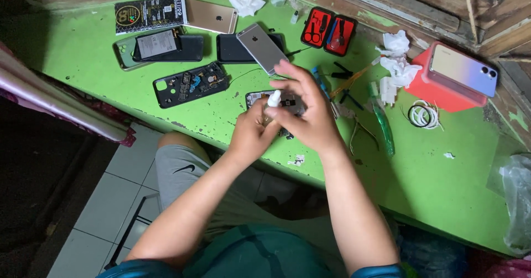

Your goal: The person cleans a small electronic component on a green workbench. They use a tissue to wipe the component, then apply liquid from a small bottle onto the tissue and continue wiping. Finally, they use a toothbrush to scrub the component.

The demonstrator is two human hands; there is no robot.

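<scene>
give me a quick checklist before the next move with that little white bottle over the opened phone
1. Small white bottle held: ok, pinched between left hand and right hand.
2. Bottle cap on or off: cannot tell, fingers cover it.
3. Opened phone directly under the hands: ok, though mostly hidden.
4. Tweezers within reach: ok, lying just right of the hands.
5. Silver phone apart from the work: ok, lies beyond the hands.

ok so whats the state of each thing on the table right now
small white bottle: upright, held in left hand, right hand at its top
opened phone: back off, insides showing
silver phone: face down
gold phone: face down
red tool case: open
phone on red box: face down
tweezers: lying loose
</scene>
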